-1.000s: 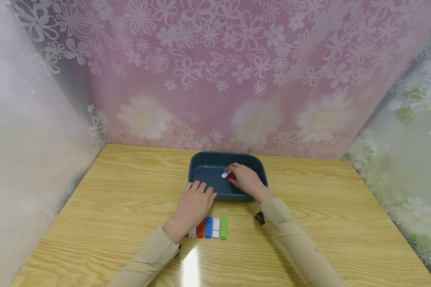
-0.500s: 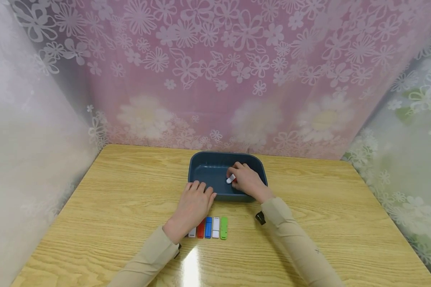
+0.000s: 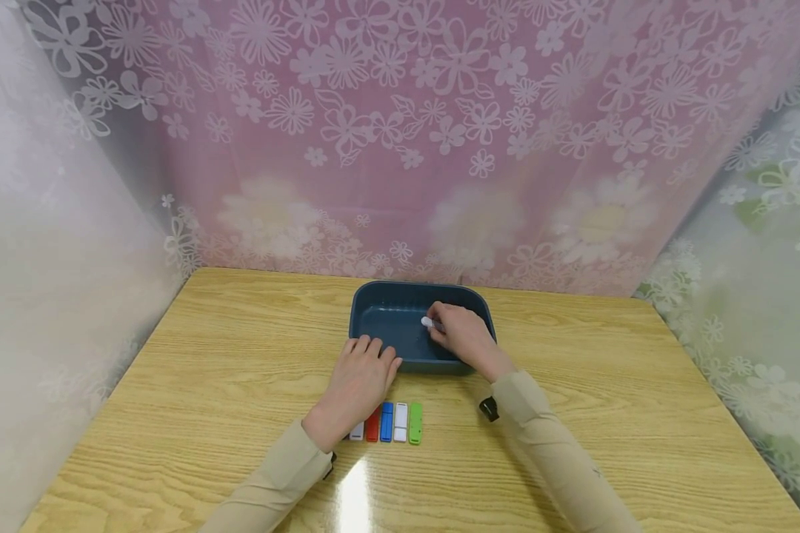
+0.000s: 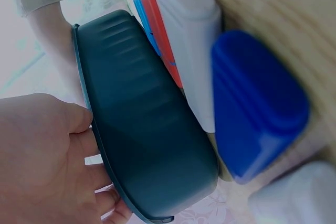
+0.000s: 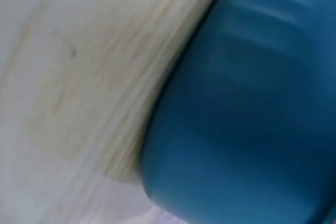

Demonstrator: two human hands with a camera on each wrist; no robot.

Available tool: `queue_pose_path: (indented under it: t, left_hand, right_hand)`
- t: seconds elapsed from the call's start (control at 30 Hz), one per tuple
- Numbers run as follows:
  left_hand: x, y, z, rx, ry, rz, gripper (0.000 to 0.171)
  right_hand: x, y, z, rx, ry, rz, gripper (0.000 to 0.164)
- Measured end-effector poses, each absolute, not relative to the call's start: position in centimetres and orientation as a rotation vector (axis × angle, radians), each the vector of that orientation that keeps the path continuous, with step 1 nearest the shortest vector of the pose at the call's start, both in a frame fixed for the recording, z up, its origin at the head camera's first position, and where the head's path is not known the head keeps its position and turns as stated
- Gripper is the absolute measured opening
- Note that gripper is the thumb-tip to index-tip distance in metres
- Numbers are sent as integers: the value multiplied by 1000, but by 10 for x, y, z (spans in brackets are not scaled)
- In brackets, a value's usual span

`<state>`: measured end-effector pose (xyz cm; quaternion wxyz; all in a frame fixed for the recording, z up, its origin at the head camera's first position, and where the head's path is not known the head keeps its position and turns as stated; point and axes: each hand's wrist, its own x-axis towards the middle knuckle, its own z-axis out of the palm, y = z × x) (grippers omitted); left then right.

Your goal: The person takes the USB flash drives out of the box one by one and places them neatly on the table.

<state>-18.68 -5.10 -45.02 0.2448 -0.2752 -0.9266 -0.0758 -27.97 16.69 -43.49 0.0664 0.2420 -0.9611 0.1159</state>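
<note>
Inside the dark blue plastic basin (image 3: pixel 387 320), my right hand (image 3: pixel 465 333) pinches a small white plastic stick (image 3: pixel 428 322), about the size of a USB stick. The thumb and fingers cover most of it. My left hand (image 3: pixel 356 374) grips the basin's near rim at the left; in the left wrist view its fingers (image 4: pixel 97 174) pass behind the rim. Below the left hand stands a row of similar flat sticks: a green one (image 3: pixel 415 423), a white one (image 3: pixel 401 423), a blue one (image 3: pixel 387 423), a red one (image 3: pixel 372 426) and a pale one (image 3: pixel 356 431), partly hidden.
A wood-grain table (image 3: pixel 253 326) carries everything. Behind it hangs a pink flowered curtain (image 3: pixel 400 148). The left wrist view shows a dark blue stick (image 4: pixel 257 103) at the row's left end and a blurred white one (image 4: pixel 299 198) near it. The right wrist view shows the basin's outer wall (image 5: pixel 236 119).
My right hand has turned and shifted slightly inside the basin. The red piece seen by its fingers earlier no longer shows, and the white stick now points left. My left hand has stayed put.
</note>
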Motion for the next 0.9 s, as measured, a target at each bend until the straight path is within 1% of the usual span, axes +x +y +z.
queue_pose_path:
  t: [0.17,0.43,0.7,0.8,0.9]
  left_hand:
    - [-187,-51,-450,-754,-2517,-208,24]
    - [-187,-50,-449,-745,-2551,-198,24]
    - [-186,-50,-449,-740,-2557,-204,25]
    - [-186,-50,-449,-741,-2552,-204,25]
    - [-186,-50,-448,-744,-2540,-210,25]
  right_hand:
    - [-272,168,-427,643,-2871,671,23]
    - [-252,173,-417,720,-2664,1010,34]
    - [-226,176,-406,717,-2581,1383,37]
    - [-214,177,-402,716,-2559,1482,39]
    - [-202,179,-401,714,-2558,1487,44]
